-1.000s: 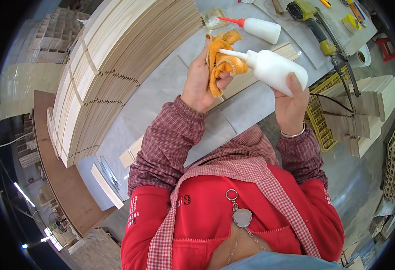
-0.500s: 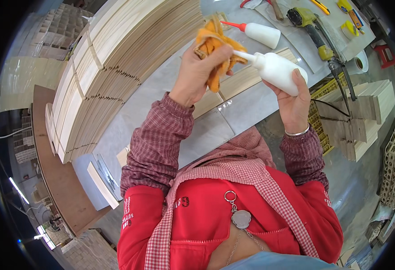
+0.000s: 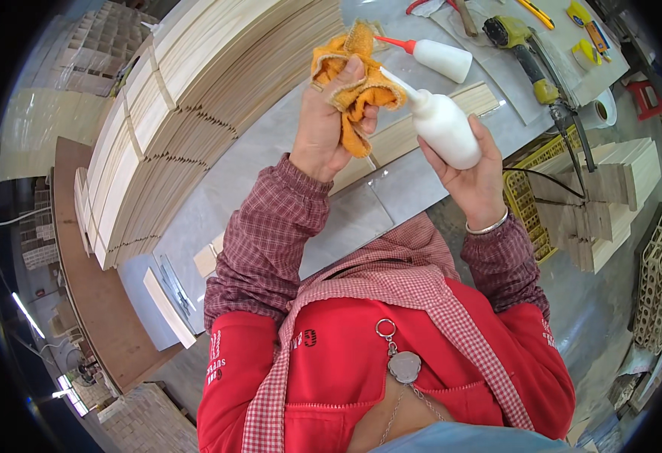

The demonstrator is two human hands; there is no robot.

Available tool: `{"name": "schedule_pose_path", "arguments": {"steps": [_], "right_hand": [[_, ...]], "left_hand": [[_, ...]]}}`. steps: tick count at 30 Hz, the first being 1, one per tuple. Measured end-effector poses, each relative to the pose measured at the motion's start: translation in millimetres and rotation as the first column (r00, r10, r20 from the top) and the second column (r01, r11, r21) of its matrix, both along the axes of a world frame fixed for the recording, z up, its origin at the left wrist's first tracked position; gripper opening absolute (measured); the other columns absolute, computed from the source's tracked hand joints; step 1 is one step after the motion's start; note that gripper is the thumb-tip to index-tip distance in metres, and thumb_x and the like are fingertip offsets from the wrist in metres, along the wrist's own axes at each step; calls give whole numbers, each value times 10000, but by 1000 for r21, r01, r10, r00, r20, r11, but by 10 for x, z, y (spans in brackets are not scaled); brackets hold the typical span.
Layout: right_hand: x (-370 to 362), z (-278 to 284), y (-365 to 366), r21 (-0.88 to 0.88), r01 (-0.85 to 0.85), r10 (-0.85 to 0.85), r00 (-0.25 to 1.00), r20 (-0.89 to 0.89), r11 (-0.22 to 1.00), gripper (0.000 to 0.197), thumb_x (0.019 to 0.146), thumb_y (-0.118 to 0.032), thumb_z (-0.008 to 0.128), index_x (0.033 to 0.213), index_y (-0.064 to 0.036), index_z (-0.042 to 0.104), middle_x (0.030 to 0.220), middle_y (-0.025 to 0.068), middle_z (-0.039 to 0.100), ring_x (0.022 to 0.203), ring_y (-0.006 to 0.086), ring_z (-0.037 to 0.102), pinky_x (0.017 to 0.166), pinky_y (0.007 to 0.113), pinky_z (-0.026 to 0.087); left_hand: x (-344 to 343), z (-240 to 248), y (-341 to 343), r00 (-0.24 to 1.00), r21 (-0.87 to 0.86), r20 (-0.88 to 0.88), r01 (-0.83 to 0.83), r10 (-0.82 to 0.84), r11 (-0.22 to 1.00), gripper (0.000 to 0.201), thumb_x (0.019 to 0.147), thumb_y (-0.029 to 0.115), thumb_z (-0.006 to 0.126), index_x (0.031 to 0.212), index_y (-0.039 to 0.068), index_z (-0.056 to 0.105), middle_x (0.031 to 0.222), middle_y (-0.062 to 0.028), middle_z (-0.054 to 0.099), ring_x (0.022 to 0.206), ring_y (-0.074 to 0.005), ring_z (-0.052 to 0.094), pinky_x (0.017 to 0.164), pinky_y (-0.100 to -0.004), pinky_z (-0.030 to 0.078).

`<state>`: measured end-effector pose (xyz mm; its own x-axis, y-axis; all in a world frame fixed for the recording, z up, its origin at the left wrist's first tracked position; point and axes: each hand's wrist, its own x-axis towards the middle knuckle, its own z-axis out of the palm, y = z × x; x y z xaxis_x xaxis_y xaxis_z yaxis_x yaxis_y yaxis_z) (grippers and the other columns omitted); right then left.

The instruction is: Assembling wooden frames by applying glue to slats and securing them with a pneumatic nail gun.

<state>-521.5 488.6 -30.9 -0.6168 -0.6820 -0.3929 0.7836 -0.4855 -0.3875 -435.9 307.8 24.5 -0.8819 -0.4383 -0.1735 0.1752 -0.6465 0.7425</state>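
My left hand [image 3: 323, 124] is closed on a bunched orange cloth [image 3: 376, 96], with folds of it hanging below the fingers. In my right hand [image 3: 478, 185] is a white squeeze bottle [image 3: 448, 132], tilted so that its long white nozzle points up and left beside the cloth. Whether the nozzle tip touches the cloth is hidden. Behind them a second white squeeze bottle [image 3: 444, 60] with a red nozzle lies on the grey worktable [image 3: 346, 226]. Under the hands, pale wooden strips [image 3: 403, 140] lie across the table.
A tall strapped stack of wooden boards [image 3: 165, 143] fills the left. At the far right are a yellow-green nail gun [image 3: 523, 53], a hammer handle [image 3: 465, 16] and a tape measure [image 3: 586, 53]. Yellow crates [image 3: 531, 204] and stacked wood pieces [image 3: 595, 204] stand right of the table.
The bottle in my right hand has moved left and tipped more upright. My left hand has turned, its thumb now off the nozzle and pressed into the cloth.
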Motion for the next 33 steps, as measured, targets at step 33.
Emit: {"name": "schedule_pose_path", "arguments": {"steps": [33], "right_hand": [[-852,209,180,603,54,588,166,-791,796,478,665,-104,741,1115,-95,581,1041,77,579,881,199,551,753,259,462]], "left_hand": [[-15,-389,-388,925,-655,364,336,-106,676,184,734,-15,564,918,-16,569,706,-82,595,530,-116,537,473,-193,426]]}}
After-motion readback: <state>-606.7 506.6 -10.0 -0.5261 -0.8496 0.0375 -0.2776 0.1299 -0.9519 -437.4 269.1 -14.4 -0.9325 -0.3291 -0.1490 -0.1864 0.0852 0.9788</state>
